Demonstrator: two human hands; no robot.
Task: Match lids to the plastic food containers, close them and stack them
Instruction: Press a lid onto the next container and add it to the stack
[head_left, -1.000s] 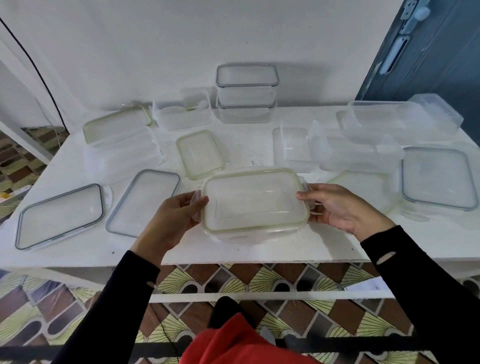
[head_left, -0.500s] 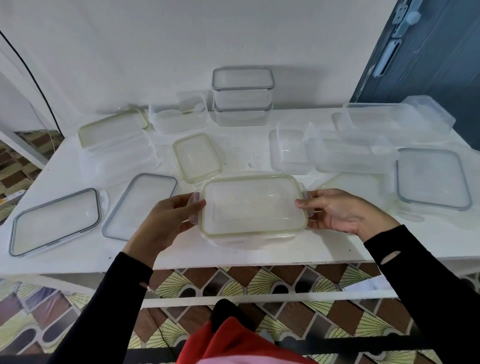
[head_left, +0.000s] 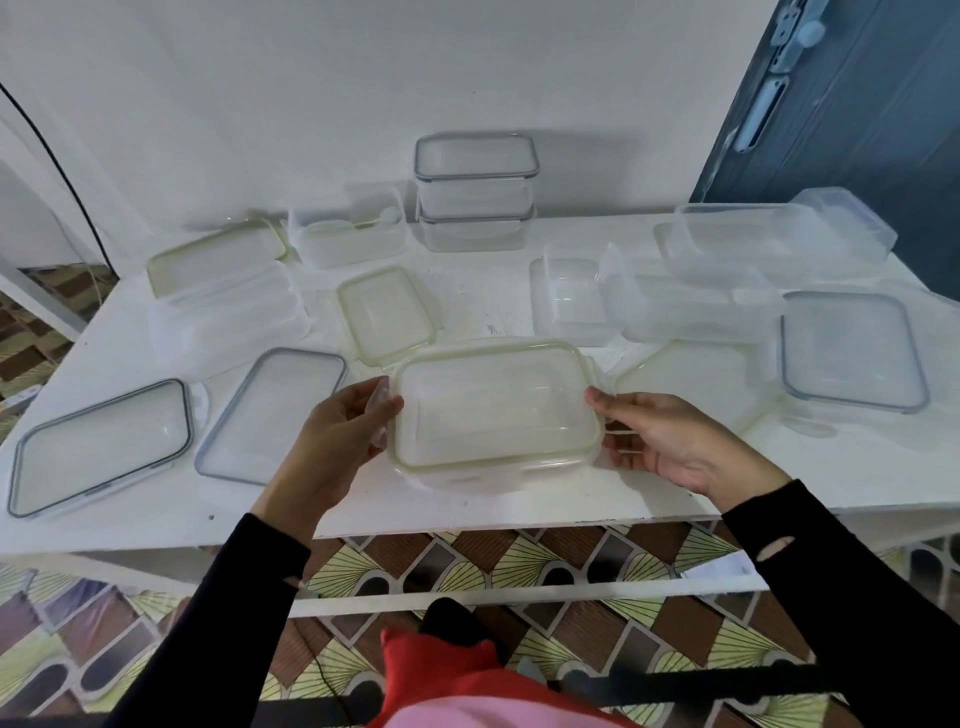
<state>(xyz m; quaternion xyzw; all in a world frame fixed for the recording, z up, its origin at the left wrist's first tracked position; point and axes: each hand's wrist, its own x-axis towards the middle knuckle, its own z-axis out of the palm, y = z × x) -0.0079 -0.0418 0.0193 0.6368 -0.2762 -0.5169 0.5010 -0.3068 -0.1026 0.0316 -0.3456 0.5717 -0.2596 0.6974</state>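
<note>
A clear rectangular container with a green-rimmed lid (head_left: 496, 410) on top sits near the front edge of the white table (head_left: 467, 506). My left hand (head_left: 340, 441) grips its left end, fingers curled over the side clip flap. My right hand (head_left: 670, 441) holds the right end, fingertips at the right clip. Two closed grey-rimmed containers (head_left: 475, 192) stand stacked at the back by the wall.
Loose lids lie around: two grey-rimmed ones (head_left: 98, 447) (head_left: 270, 413) at front left, a small green-rimmed one (head_left: 384, 312), a grey-rimmed one (head_left: 852, 351) at right. Open clear containers (head_left: 675, 304) (head_left: 774, 239) (head_left: 348, 234) (head_left: 223, 312) sit across the back. A dark door (head_left: 857, 104) is at right.
Both hands stay at the ends of the lidded container. The left fingers have curled further over the left clip flap. The view shifted slightly.
</note>
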